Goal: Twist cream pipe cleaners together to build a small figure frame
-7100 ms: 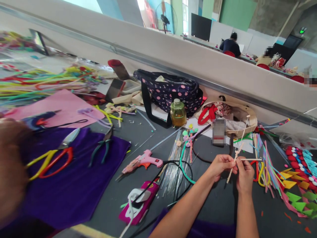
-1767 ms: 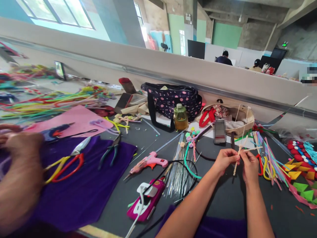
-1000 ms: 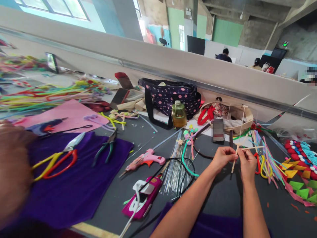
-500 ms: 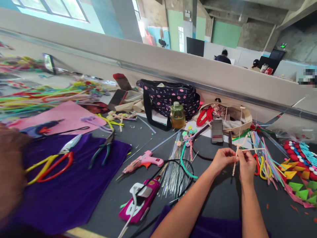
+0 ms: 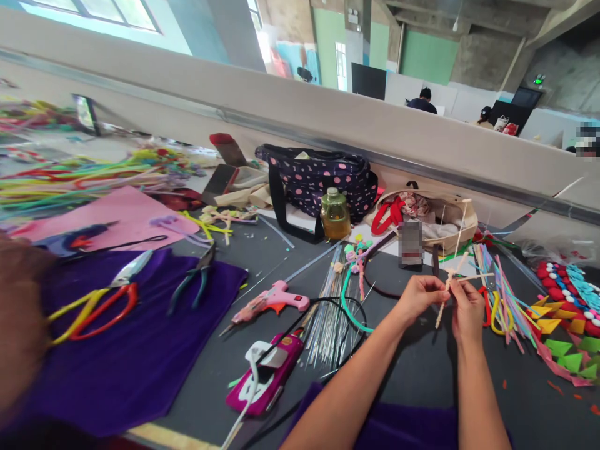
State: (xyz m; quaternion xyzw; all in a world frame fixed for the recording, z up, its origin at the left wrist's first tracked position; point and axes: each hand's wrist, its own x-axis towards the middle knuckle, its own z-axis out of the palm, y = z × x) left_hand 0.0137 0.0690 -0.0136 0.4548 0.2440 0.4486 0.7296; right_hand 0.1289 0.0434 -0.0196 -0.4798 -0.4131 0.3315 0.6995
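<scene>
A: Hands? Step?
B: Left hand and right hand both pinched shut on cream pipe cleaner, above bench right half. Mid-twist; next likely needs tighter wrapping.

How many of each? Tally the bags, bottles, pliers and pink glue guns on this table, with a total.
Bags: 2, the dotted bag and the beige tote
Bottles: 1
Pliers: 1
Pink glue guns: 1
Total: 5

No legible text, label, brand or number on anything in view
</scene>
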